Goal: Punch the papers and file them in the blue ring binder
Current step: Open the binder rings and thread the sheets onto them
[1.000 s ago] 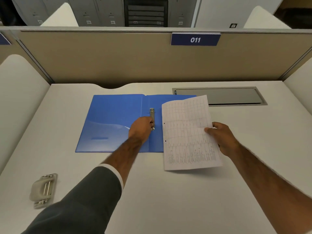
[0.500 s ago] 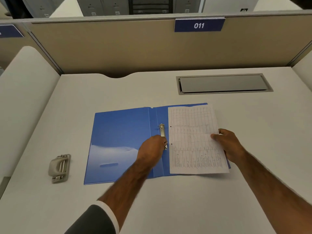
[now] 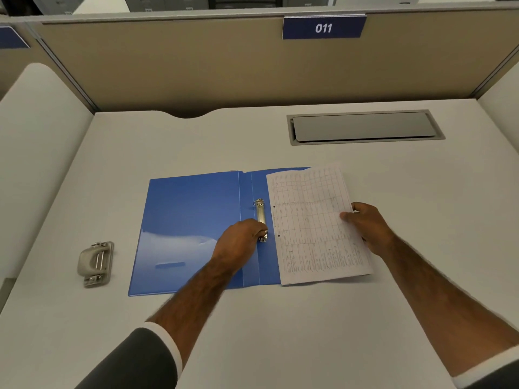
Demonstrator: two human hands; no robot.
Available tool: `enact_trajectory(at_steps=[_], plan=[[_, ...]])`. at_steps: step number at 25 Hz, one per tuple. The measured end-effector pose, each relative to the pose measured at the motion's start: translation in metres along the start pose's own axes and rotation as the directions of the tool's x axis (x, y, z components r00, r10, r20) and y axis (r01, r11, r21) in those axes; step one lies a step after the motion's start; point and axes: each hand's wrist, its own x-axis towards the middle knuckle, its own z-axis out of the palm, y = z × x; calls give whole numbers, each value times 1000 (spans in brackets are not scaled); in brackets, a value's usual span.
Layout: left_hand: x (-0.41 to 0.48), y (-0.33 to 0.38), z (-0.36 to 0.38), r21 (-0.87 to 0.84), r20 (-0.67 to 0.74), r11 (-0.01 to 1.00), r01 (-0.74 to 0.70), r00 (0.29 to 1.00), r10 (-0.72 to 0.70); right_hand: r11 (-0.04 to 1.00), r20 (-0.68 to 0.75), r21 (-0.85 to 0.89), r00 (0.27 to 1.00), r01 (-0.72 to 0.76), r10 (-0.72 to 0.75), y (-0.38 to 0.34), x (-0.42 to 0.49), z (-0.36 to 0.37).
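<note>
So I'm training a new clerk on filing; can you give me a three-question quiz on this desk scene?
1. True or false: the paper already has holes punched along its left edge.
2. Which hand is at the ring mechanism of the blue binder? A) left B) right C) neither
3. Fill in: the hole punch sits on the desk to the ____ of the binder.

Key: 1 true; 2 A, the left hand, while the right hand holds the paper; 3 left.
</note>
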Motion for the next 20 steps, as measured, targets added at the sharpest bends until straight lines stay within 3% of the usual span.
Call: enact_trajectory(at_steps=[8, 14, 20], plan=[[-5, -7, 6, -103, 36, 994, 34, 999, -30, 1000, -53, -26, 999, 2, -4, 6, -1, 8], [-9, -12, 10, -225, -59, 973, 49, 996, -64, 998, -67, -65, 997, 21, -25, 6, -4, 10], [-11, -13, 12, -241, -62, 970, 43, 996, -60, 997, -77, -72, 996, 28, -34, 3, -2, 15]])
